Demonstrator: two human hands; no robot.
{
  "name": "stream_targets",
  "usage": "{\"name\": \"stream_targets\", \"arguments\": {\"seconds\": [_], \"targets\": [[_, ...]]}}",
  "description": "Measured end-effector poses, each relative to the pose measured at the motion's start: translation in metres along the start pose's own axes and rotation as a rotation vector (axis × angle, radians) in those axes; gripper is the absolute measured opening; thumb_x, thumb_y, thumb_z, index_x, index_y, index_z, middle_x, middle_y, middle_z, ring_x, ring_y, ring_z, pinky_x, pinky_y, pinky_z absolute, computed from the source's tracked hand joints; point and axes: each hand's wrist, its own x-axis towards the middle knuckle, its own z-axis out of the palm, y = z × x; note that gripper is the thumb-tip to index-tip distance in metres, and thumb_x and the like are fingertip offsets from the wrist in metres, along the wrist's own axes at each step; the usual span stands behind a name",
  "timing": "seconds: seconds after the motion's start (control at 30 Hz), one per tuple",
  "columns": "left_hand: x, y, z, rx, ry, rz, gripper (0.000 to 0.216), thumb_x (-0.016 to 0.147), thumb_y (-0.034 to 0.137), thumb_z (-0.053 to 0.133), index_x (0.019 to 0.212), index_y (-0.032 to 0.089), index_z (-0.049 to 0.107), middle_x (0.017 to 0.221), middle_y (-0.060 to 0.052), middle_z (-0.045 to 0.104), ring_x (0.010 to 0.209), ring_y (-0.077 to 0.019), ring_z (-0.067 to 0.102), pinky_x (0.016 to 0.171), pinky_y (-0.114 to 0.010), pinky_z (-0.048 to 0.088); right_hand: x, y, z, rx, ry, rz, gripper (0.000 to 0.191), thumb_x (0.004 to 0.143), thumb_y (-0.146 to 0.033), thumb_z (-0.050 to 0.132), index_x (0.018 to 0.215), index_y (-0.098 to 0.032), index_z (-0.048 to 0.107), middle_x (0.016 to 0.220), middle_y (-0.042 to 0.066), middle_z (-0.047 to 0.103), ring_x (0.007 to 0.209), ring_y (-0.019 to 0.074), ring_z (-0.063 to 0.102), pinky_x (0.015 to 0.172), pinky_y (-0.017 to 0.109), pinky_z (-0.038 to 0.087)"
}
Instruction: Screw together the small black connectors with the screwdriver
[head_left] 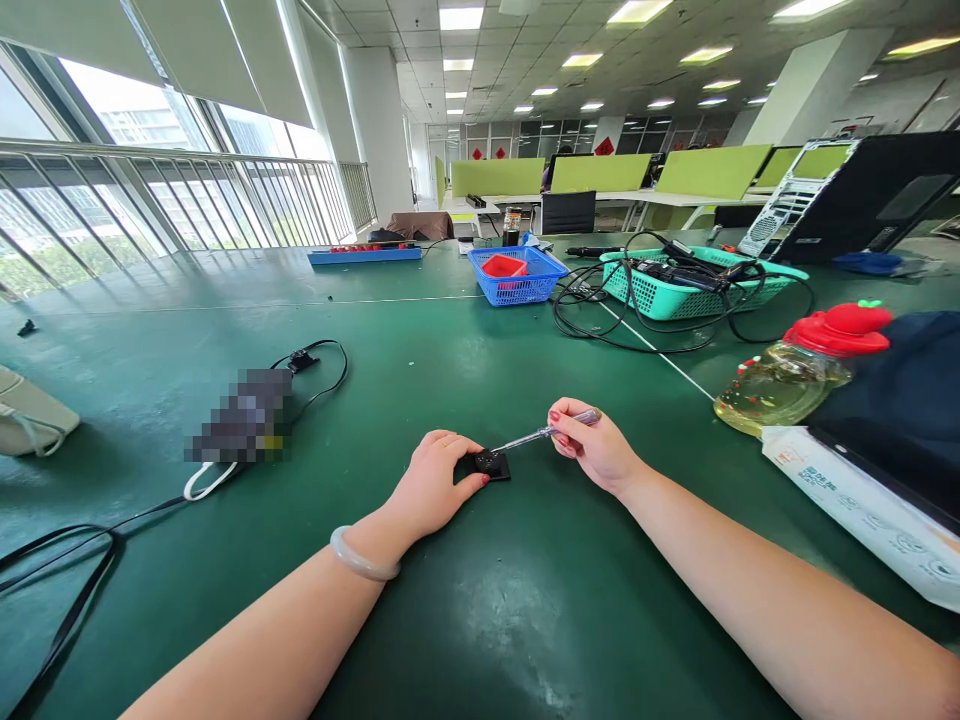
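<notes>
A small black square part (491, 463) with a round middle lies on the green table mat (480, 360) in front of me. My left hand (431, 482) rests on its left side, fingers curled over it and pinning it to the mat. My right hand (592, 445) pinches a thin screwdriver (547, 432) with a clear handle. The screwdriver slants down to the left and its tip meets the top of the black part. A pale bangle sits on my left wrist.
A cabled device (247, 425) lies at the left. A blue basket (517, 275) and a teal basket (694, 282) with black cables stand farther back. A lying bottle with a red cap (799, 370), a white packet (862, 510) and a dark bag (900, 400) crowd the right.
</notes>
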Motion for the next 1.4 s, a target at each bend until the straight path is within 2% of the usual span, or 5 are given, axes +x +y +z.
{"name": "stream_targets", "arguments": {"seconds": [0.47, 0.73, 1.07, 1.2, 1.4], "targets": [[0.0, 0.0, 0.0, 0.006, 0.005, -0.005, 0.023, 0.081, 0.026, 0.068, 0.103, 0.023, 0.066, 0.11, -0.004, 0.071, 0.117, -0.0271, 0.054, 0.105, -0.046, 0.042, -0.004, -0.013, 0.0, -0.329, -0.11, -0.093, 0.04, 0.077, -0.055, 0.07, 0.068, -0.019, 0.054, 0.053, -0.005, 0.043, 0.049, 0.0084, 0.036, 0.049, 0.025, 0.028], [0.0, 0.001, -0.001, -0.007, 0.002, 0.008, 0.021, 0.082, 0.027, 0.065, 0.103, 0.023, 0.066, 0.108, -0.004, 0.071, 0.116, -0.0277, 0.054, 0.104, -0.048, 0.042, -0.014, -0.028, 0.012, -0.515, -0.06, -0.127, 0.036, 0.077, -0.053, 0.069, 0.067, -0.019, 0.06, 0.054, -0.003, 0.047, 0.049, 0.0095, 0.037, 0.047, 0.025, 0.027], [0.0, 0.002, -0.002, 0.007, -0.01, 0.014, 0.022, 0.082, 0.028, 0.065, 0.104, 0.023, 0.067, 0.108, -0.004, 0.071, 0.116, -0.028, 0.053, 0.104, -0.047, 0.042, -0.01, -0.021, 0.008, -0.307, -0.06, -0.032, 0.041, 0.068, -0.056, 0.077, 0.081, -0.018, 0.069, 0.058, -0.001, 0.054, 0.05, 0.0109, 0.046, 0.049, 0.027, 0.037], [0.0, 0.002, -0.003, 0.012, -0.014, 0.019, 0.022, 0.083, 0.027, 0.065, 0.104, 0.023, 0.067, 0.107, -0.004, 0.071, 0.115, -0.0275, 0.053, 0.103, -0.046, 0.042, -0.007, -0.013, 0.007, -0.183, -0.006, -0.044, 0.049, 0.073, -0.065, 0.071, 0.086, -0.018, 0.068, 0.063, -0.001, 0.052, 0.05, 0.01, 0.044, 0.048, 0.026, 0.036], [-0.001, 0.001, -0.002, 0.004, 0.005, 0.028, 0.023, 0.082, 0.028, 0.066, 0.104, 0.023, 0.068, 0.107, -0.005, 0.071, 0.115, -0.0276, 0.054, 0.103, -0.047, 0.043, -0.008, -0.011, 0.009, -0.049, -0.063, -0.01, 0.047, 0.079, -0.063, 0.065, 0.095, -0.02, 0.067, 0.071, 0.0, 0.049, 0.055, 0.0113, 0.047, 0.05, 0.028, 0.036]]}}
